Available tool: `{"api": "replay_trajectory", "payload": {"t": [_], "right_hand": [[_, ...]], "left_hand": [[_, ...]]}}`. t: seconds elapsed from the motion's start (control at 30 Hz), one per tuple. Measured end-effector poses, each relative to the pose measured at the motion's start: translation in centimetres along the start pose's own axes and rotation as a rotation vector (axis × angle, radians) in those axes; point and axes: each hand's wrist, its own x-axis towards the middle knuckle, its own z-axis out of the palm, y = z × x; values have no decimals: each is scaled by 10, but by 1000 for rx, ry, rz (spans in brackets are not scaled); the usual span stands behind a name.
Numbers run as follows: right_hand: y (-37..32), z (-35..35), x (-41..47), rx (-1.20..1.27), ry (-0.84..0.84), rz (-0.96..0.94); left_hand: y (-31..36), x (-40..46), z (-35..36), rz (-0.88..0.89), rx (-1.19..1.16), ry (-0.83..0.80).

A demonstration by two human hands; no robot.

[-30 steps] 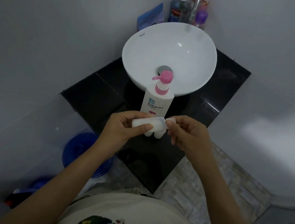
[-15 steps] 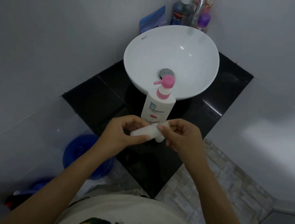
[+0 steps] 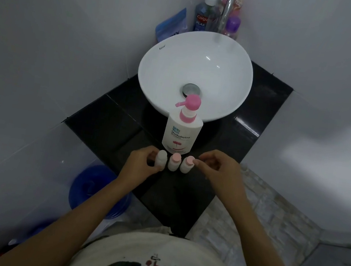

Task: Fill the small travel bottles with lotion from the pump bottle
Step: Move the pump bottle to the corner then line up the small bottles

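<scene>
Three small white travel bottles stand in a row on the black counter [image 3: 113, 122], just in front of the pump bottle [image 3: 181, 133], which is white with a pink pump head. The left travel bottle [image 3: 162, 157] has a white top, and my left hand [image 3: 140, 166] is wrapped around it. The middle bottle [image 3: 174, 161] and the right bottle [image 3: 187, 164] carry pink caps. My right hand [image 3: 219, 171] hovers beside the right bottle with its fingers curled and a fingertip at that cap. Whether something small sits in those fingers is hidden.
A white bowl sink [image 3: 194, 71] sits behind the pump bottle, under a chrome tap [image 3: 229, 4]. Mouthwash [image 3: 204, 14], a purple-capped bottle [image 3: 232, 26] and a blue pouch [image 3: 171, 25] stand in the back corner. A blue bucket [image 3: 93, 188] is on the floor at the left.
The travel bottle I held sideways in both hands now stands upright at the left of the row. My right hand has come off it and moved right.
</scene>
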Motion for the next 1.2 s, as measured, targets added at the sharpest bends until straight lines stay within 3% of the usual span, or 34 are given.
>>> {"api": "replay_trajectory", "payload": {"t": [0.5,0.7,0.9,1.2], "right_hand": [[15,2,36,-96,94,-59],[19,6,71,-70,-36,-58],[12,19,81,-34,-126,-127],[11,25,82,-26,-84,-157]], "left_hand": [[-24,10,-9,16,30,-33],[3,28,-34,78,-121,136],[28,53,-28,110,-155,18],[29,61,-25,124,-156,40]]}}
